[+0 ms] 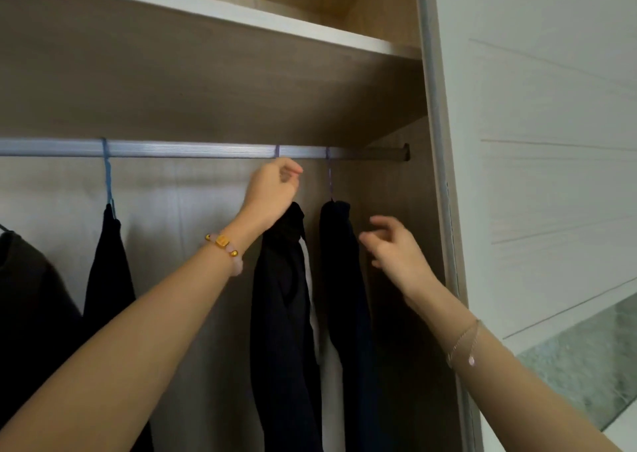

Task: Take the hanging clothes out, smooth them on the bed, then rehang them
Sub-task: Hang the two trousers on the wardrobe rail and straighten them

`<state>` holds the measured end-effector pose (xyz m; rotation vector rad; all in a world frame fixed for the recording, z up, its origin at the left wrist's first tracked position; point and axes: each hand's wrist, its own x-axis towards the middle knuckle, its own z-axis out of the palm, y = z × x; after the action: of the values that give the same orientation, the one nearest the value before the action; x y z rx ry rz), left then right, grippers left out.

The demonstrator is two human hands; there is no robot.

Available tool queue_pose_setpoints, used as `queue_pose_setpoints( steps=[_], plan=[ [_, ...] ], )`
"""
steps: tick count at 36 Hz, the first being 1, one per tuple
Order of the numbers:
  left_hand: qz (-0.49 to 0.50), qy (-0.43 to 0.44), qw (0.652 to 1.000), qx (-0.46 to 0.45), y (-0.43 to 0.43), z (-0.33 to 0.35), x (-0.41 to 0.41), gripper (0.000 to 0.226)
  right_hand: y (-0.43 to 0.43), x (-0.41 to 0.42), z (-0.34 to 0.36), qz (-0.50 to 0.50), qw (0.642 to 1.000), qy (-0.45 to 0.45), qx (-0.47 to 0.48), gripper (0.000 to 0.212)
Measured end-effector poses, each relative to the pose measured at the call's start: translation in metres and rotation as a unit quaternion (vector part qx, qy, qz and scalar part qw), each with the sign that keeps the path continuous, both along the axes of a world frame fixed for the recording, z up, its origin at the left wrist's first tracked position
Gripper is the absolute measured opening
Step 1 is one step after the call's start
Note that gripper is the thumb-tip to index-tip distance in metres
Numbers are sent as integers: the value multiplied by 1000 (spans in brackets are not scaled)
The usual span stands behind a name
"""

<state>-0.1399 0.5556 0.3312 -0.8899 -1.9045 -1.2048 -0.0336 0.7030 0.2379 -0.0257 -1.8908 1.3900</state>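
Observation:
A silver rail (193, 149) runs across the open wardrobe. My left hand (272, 189) is closed around the hook of a purple hanger (277, 150) just under the rail; a dark garment with a white stripe (282, 306) hangs from it. To its right another dark garment (344, 279) hangs on a second purple hanger (330, 175). My right hand (393, 248) hovers open beside that garment, fingers spread, holding nothing. Further left a dark garment (108, 265) hangs on a blue hanger (107, 175).
A dark brownish garment (27, 296) hangs at the far left edge. A white shelf (220, 6) sits above the rail. The wardrobe's side panel (427, 175) and a sliding door (537, 141) close off the right.

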Motion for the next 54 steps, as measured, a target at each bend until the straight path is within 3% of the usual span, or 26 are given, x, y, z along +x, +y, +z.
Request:
queue_pose_setpoints(
  steps=[3, 5, 8, 12, 17, 22, 27, 39, 47, 54],
  plan=[
    [73, 31, 996, -37, -17, 3, -9, 30, -5, -8, 27, -84, 992, 39, 91, 56],
    [103, -55, 989, -95, -23, 1, -19, 48, -7, -19, 40, -111, 983, 30, 142, 62],
    [35, -256, 963, -83, -29, -9, -24, 72, -9, -39, 52, -102, 979, -29, 174, 71],
    [-65, -368, 925, -73, -33, -24, -23, 63, -11, -59, 57, -90, 971, -109, 194, 70],
    [-131, -355, 925, 13, -25, -31, -20, 26, -6, -65, 57, -85, 976, -126, 154, 59],
    [-92, -338, 935, 57, -29, -30, -21, 36, 0, -64, 59, -46, 988, -111, 98, 55],
    [-47, -311, 946, 72, -38, -29, -22, 30, 4, -62, 59, -2, 992, -104, 66, 59],
    [-6, -303, 941, 148, -110, -37, -7, 37, -30, -54, 54, 79, 987, -95, 104, 56],
    [19, -297, 945, 135, -124, -35, 14, 35, -46, -57, 50, 82, 988, -71, 112, 52],
    [-22, -309, 934, 176, -111, -38, 39, 29, -28, -62, 44, 7, 985, -73, 158, 50]
  ],
)
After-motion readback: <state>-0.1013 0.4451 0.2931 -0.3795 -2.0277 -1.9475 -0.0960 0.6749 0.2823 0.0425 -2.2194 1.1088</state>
